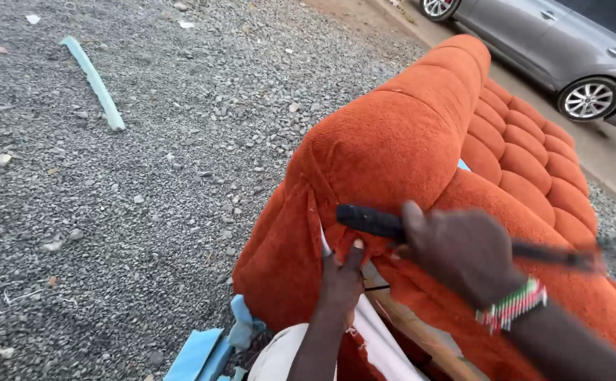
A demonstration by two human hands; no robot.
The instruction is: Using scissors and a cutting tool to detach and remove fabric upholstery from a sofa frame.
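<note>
Lower centre, the left hand (341, 281) pinches orange fabric (301, 233) with fingers pressed together. Just right, the right hand (463, 250) grips a dark tool (368, 220), fingers closed round it, against the sofa (421, 134). Upper right, a grey car (569, 42).

My arms are bare from the wrists up, no sleeves showing on either one. On my right wrist, toward four o'clock, I wear a wide beaded bracelet (511, 305) with stripes of red, white and green beads, wrapped snug around it. My left hand (341, 279) and right hand (459, 250) wear no gloves or rings that I can see.
</note>
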